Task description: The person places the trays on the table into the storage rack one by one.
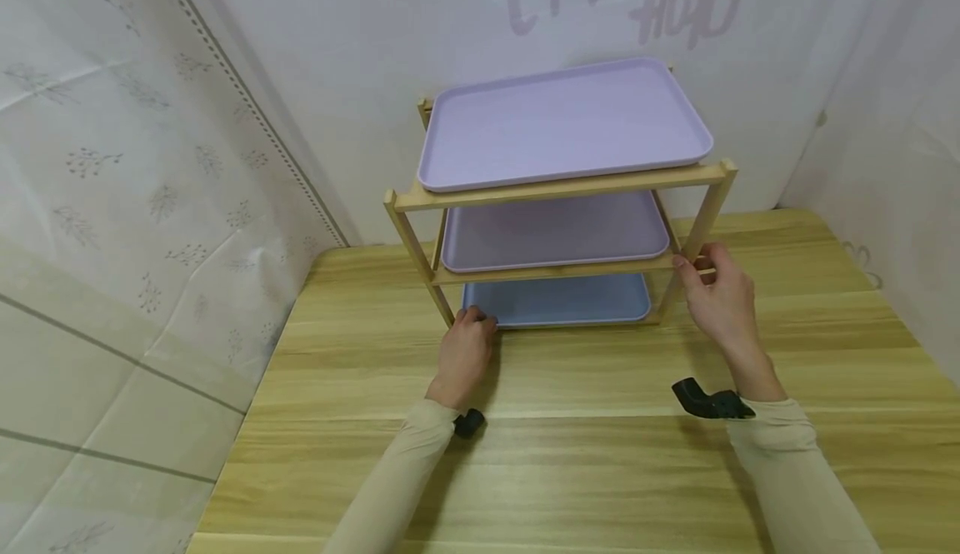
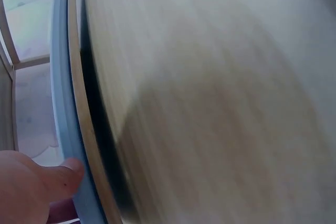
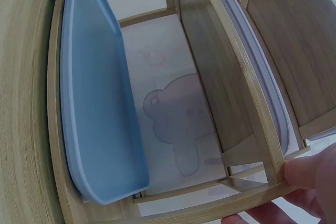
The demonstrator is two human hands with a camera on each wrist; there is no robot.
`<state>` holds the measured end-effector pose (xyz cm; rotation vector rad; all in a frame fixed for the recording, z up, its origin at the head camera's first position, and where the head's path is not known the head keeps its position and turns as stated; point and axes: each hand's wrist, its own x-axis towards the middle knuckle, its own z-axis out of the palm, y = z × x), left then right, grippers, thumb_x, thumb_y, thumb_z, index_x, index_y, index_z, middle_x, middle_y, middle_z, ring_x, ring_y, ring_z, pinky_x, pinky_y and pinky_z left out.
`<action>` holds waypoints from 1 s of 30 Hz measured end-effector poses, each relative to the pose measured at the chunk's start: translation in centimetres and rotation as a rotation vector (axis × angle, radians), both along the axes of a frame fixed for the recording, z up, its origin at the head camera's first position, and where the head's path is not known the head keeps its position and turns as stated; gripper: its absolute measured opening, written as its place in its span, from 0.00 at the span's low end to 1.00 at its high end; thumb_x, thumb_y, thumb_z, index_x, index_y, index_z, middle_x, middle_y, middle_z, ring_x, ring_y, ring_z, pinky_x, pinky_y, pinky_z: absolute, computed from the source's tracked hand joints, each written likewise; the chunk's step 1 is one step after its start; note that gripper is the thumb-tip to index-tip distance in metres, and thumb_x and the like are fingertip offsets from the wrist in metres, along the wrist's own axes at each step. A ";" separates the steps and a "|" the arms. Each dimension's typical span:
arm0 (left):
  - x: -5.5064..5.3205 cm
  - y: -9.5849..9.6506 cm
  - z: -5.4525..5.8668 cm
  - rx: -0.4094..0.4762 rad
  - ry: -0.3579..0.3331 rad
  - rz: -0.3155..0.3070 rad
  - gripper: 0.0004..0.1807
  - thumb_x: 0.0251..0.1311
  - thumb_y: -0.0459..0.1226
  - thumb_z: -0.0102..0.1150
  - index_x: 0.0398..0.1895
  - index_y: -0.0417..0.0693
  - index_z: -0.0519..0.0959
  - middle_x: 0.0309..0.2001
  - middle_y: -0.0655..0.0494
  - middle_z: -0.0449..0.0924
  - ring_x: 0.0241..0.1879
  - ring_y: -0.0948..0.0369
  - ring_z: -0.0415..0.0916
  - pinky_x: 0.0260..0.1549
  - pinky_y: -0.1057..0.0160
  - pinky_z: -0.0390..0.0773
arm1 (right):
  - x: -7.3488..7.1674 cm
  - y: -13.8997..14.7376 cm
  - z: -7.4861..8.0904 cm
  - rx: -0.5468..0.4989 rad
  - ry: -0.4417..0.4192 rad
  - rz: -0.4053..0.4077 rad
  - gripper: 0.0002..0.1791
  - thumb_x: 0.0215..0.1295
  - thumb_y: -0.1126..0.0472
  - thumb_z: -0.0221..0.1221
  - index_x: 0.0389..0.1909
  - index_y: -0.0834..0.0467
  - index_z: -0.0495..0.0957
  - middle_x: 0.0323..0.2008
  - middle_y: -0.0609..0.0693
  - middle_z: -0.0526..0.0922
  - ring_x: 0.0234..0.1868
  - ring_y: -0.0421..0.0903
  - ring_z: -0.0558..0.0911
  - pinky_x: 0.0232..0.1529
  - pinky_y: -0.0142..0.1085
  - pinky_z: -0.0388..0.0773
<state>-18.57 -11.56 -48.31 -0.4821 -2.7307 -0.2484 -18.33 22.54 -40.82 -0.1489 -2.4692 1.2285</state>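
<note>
A three-tier wooden rack (image 1: 562, 192) stands on the table with a tray on each tier. The top tray (image 1: 562, 125) and the middle tray (image 1: 555, 233) are lilac; the lowest tray (image 1: 562, 300) is light blue. My left hand (image 1: 463, 354) grips the blue tray's rim near its front left corner. In the left wrist view its thumb (image 2: 65, 179) lies on the outer side of that rim, and the other fingers are mostly hidden. On the other side, my right hand (image 1: 723, 296) holds the rack's right front post at middle-tier height, fingers wrapped behind the wood.
The wood-grain table (image 1: 600, 462) extends in front of the rack and to both sides. A pale curtain (image 1: 142, 187) with twig prints hangs on the left. Behind the rack is a white backdrop (image 1: 360, 54) with lettering.
</note>
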 end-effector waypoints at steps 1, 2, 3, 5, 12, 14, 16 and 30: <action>0.0 0.0 0.0 0.000 0.001 0.001 0.07 0.63 0.34 0.58 0.29 0.47 0.84 0.35 0.50 0.80 0.34 0.52 0.75 0.26 0.58 0.81 | 0.0 0.0 0.0 0.001 -0.002 -0.001 0.21 0.70 0.50 0.53 0.49 0.64 0.74 0.42 0.66 0.82 0.32 0.38 0.75 0.26 0.21 0.67; -0.1 0.1 0.0 -0.004 0.003 0.003 0.07 0.63 0.34 0.58 0.28 0.47 0.84 0.35 0.50 0.80 0.34 0.53 0.75 0.26 0.58 0.81 | 0.0 0.0 0.0 0.001 -0.004 -0.002 0.21 0.70 0.50 0.53 0.50 0.64 0.74 0.42 0.66 0.82 0.33 0.39 0.75 0.26 0.21 0.67; -0.1 0.1 0.0 -0.005 0.005 0.004 0.07 0.63 0.34 0.58 0.28 0.48 0.83 0.35 0.50 0.80 0.34 0.53 0.75 0.26 0.58 0.81 | 0.0 0.0 0.0 0.001 -0.006 -0.002 0.21 0.70 0.50 0.53 0.50 0.64 0.74 0.42 0.66 0.82 0.33 0.40 0.76 0.26 0.21 0.67; -0.2 0.2 0.0 -0.005 0.008 0.010 0.07 0.62 0.34 0.59 0.28 0.48 0.83 0.35 0.50 0.80 0.33 0.52 0.75 0.25 0.58 0.81 | 0.0 0.0 0.0 0.002 -0.007 0.000 0.21 0.70 0.50 0.53 0.50 0.65 0.74 0.43 0.66 0.82 0.33 0.41 0.76 0.26 0.22 0.67; -0.4 0.5 0.0 0.007 0.002 0.034 0.05 0.61 0.35 0.61 0.28 0.48 0.84 0.35 0.51 0.80 0.34 0.53 0.75 0.23 0.56 0.81 | 0.0 0.0 0.1 0.008 -0.014 -0.002 0.21 0.70 0.50 0.52 0.50 0.64 0.74 0.43 0.66 0.82 0.34 0.43 0.76 0.27 0.22 0.67; -0.5 0.5 0.0 0.010 0.000 0.032 0.04 0.60 0.34 0.62 0.29 0.48 0.84 0.35 0.50 0.80 0.34 0.53 0.75 0.23 0.56 0.81 | 0.0 0.0 0.1 0.006 -0.016 0.000 0.21 0.70 0.49 0.52 0.50 0.64 0.74 0.43 0.66 0.82 0.34 0.45 0.77 0.27 0.22 0.68; -0.6 0.5 -0.1 0.011 0.003 0.029 0.04 0.58 0.31 0.62 0.29 0.48 0.85 0.35 0.50 0.80 0.34 0.52 0.75 0.24 0.56 0.81 | 0.1 0.0 0.1 0.001 -0.018 0.005 0.21 0.71 0.49 0.52 0.49 0.64 0.73 0.43 0.66 0.82 0.36 0.48 0.79 0.27 0.23 0.68; -1.0 0.2 -0.7 0.031 0.048 0.012 0.04 0.60 0.33 0.61 0.30 0.46 0.85 0.35 0.48 0.80 0.33 0.50 0.76 0.26 0.56 0.81 | 0.1 -0.1 0.1 -0.014 -0.015 0.019 0.21 0.71 0.49 0.51 0.49 0.64 0.73 0.44 0.66 0.82 0.40 0.59 0.82 0.28 0.25 0.69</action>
